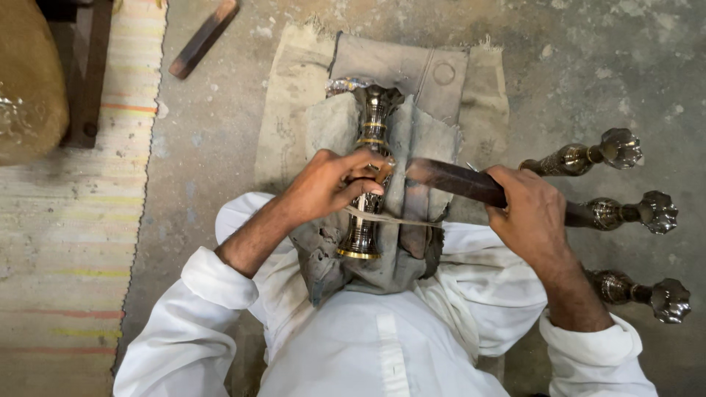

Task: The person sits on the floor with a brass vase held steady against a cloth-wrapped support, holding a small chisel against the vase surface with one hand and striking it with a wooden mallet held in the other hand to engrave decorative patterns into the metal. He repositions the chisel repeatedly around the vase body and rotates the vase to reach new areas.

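A dark metal vase (370, 140) with brass bands lies lengthwise on grey cloth (412, 132) over my lap, its flared mouth pointing away from me. My left hand (331, 184) pinches a small tool against the vase's waist. My right hand (526, 209) grips a dark wooden stick (452, 179) whose tip reaches towards the left hand's fingers. A thin cord (393, 219) runs across the vase's lower stem.
Three similar metal vases (581, 156) (625, 213) (647, 292) lie on the concrete floor at the right. A wooden block (204, 38) lies at the top left, beside a striped mat (66, 242). A sack-like bundle (29, 81) sits at the far left.
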Demonstrator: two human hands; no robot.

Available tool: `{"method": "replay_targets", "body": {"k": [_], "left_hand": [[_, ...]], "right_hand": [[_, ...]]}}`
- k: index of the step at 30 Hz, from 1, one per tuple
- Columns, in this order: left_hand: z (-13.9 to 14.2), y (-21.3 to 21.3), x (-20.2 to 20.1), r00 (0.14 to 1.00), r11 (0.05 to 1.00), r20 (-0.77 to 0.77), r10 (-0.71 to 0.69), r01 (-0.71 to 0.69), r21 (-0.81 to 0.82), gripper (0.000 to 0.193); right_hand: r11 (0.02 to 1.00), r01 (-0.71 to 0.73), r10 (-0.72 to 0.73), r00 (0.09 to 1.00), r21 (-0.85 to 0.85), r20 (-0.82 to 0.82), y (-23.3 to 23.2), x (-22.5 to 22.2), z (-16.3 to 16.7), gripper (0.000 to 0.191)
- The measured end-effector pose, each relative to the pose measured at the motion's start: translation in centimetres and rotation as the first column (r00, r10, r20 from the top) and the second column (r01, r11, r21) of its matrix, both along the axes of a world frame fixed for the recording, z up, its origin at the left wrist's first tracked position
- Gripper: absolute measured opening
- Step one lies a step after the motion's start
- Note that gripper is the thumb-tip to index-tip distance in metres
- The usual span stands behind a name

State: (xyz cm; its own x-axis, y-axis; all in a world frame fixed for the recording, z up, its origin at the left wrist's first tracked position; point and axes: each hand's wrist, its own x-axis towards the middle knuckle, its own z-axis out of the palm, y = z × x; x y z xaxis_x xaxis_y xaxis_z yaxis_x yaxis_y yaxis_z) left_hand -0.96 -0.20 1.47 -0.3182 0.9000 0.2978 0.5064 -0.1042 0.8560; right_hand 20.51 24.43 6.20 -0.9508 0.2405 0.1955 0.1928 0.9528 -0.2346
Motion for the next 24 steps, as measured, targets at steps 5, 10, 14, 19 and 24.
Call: {"method": "replay_targets", "body": {"k": [5, 10, 14, 19, 24], "left_hand": [[-0.5, -0.4, 0.5, 0.996, 0.992, -0.088, 0.001, -0.012, -0.124, 0.037], [-1.1, -0.5, 0.8, 0.990, 0.991, -0.134, 0.037, -0.054, -0.123, 0.037], [-1.4, -0.4, 1.0, 0.984, 0.992, -0.170, 0.060, -0.078, -0.101, 0.036], [-1.7, -0.6, 0.9, 0.984, 0.993, -0.164, 0.073, -0.087, -0.085, 0.036], [-1.8, -0.6, 0.8, 0.986, 0.991, -0.153, 0.073, -0.088, -0.097, 0.036]], "right_hand": [[0.943, 0.185, -0.143, 0.976, -0.277, 0.164, -0.1, -0.4, -1.4, 0.028], [0.904, 0.103, -0.197, 0.962, -0.414, -0.189, -0.1, -0.7, -2.5, 0.026], [0.996, 0.063, -0.073, 0.978, -0.056, -0.197, 0.4, -1.3, -1.5, 0.020], [0.995, -0.057, 0.065, 0.993, 0.083, -0.094, 0.6, -2.0, 0.7, 0.035], [0.978, -0.091, 0.099, 0.994, 0.189, -0.036, 0.6, -2.6, 1.9, 0.039]]}}
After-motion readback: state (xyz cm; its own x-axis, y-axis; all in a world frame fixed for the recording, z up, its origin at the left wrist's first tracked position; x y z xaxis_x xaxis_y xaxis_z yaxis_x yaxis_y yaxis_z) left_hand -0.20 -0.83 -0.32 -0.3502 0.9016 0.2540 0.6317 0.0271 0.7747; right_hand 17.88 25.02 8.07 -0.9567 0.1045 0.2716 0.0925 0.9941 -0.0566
